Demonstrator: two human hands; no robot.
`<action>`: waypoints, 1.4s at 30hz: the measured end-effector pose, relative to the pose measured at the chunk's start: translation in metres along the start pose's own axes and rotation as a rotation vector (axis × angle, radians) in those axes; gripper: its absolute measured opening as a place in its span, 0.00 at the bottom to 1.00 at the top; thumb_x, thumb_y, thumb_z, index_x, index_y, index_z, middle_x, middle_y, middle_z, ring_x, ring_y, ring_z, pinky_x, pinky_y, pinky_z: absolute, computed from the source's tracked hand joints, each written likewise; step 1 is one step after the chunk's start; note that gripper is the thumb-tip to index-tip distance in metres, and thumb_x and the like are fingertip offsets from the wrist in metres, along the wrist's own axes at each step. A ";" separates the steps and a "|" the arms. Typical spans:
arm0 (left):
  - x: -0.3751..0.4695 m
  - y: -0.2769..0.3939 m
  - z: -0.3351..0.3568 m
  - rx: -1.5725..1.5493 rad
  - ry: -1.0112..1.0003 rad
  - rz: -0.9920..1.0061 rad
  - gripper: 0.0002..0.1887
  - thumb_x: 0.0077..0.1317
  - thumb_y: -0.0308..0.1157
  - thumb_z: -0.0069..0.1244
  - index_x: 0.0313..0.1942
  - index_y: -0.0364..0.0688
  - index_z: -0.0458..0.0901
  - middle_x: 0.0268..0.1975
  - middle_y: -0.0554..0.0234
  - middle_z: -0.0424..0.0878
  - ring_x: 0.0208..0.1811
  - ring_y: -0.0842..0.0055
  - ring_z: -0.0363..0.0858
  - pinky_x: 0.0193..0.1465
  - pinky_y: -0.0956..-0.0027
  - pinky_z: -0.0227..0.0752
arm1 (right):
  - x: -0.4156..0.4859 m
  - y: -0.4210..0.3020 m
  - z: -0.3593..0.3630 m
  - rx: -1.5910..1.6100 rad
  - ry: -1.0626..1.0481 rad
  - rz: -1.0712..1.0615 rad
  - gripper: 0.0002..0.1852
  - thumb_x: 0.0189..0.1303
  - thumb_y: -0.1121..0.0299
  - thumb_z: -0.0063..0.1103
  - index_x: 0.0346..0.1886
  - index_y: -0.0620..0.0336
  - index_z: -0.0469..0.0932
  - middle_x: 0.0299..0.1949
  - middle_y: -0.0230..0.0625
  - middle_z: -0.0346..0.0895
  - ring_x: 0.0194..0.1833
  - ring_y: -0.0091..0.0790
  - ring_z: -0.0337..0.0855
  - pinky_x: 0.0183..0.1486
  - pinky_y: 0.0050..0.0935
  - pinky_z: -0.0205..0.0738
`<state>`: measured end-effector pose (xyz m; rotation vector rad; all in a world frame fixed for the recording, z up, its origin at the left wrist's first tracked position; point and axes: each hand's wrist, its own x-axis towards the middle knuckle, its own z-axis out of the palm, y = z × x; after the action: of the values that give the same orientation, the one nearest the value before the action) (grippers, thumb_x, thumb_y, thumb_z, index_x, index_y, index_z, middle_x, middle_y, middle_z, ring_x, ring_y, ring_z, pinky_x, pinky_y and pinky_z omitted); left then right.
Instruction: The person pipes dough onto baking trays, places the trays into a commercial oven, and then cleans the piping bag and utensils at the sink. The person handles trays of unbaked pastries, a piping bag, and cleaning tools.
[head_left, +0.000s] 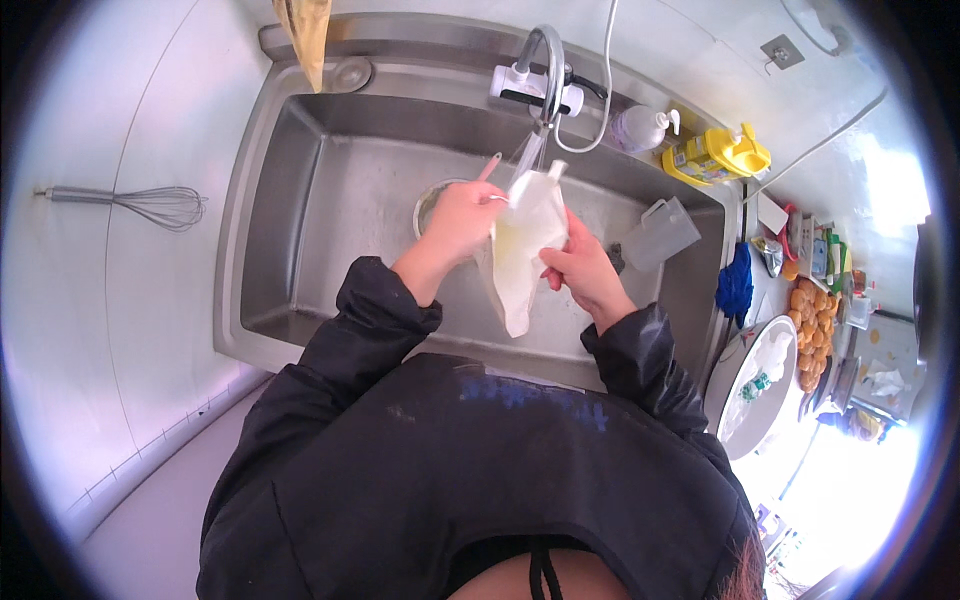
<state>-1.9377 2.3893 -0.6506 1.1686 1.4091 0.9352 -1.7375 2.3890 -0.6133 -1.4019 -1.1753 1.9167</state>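
Observation:
Both my hands hold a whitish piping bag (529, 240) above the sink basin, below the tap spout (553, 82). A stream of water (528, 154) runs from the spout onto the bag's upper part. My left hand (465, 214) pinches the bag's left edge. With the thumb in front, my right hand (585, 266) grips its right side. The bag hangs slack, its lower end tapering towards me, and a yellowish patch shows on it. Beneath my left hand is a round bowl (421, 202), mostly hidden. A pink handle (490, 166) sticks up behind that hand.
The steel sink (352, 225) holds a clear plastic jug (664, 236) at right. A pump bottle (637, 129) and a yellow jug (705, 157) line the back ledge. A whisk (127, 199) hangs left. At right lie a blue cloth (735, 285) and a white basin (790, 330).

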 end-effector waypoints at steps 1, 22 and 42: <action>-0.005 0.007 0.005 0.044 -0.044 0.073 0.12 0.65 0.33 0.50 0.39 0.31 0.82 0.31 0.63 0.84 0.32 0.80 0.78 0.35 0.73 0.70 | -0.005 -0.003 0.005 -0.036 -0.047 -0.009 0.24 0.58 0.78 0.50 0.61 0.67 0.67 0.27 0.34 0.77 0.19 0.22 0.73 0.21 0.24 0.68; -0.039 -0.043 0.029 -0.213 0.145 0.357 0.41 0.59 0.38 0.59 0.68 0.39 0.55 0.68 0.56 0.60 0.69 0.69 0.59 0.69 0.63 0.56 | -0.013 -0.088 0.100 0.113 -0.291 0.012 0.13 0.63 0.75 0.52 0.47 0.75 0.73 0.37 0.48 0.81 0.36 0.35 0.84 0.40 0.28 0.80; -0.058 -0.015 0.030 -1.180 0.594 -0.328 0.13 0.72 0.36 0.44 0.27 0.46 0.69 0.23 0.69 0.69 0.26 0.75 0.71 0.36 0.64 0.71 | 0.058 0.139 -0.016 1.206 -0.269 0.555 0.49 0.62 0.34 0.45 0.70 0.70 0.50 0.68 0.53 0.58 0.70 0.53 0.57 0.71 0.53 0.48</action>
<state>-1.9108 2.3284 -0.6568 -0.2339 1.0807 1.5954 -1.7291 2.3690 -0.7636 -0.7851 0.4310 2.4960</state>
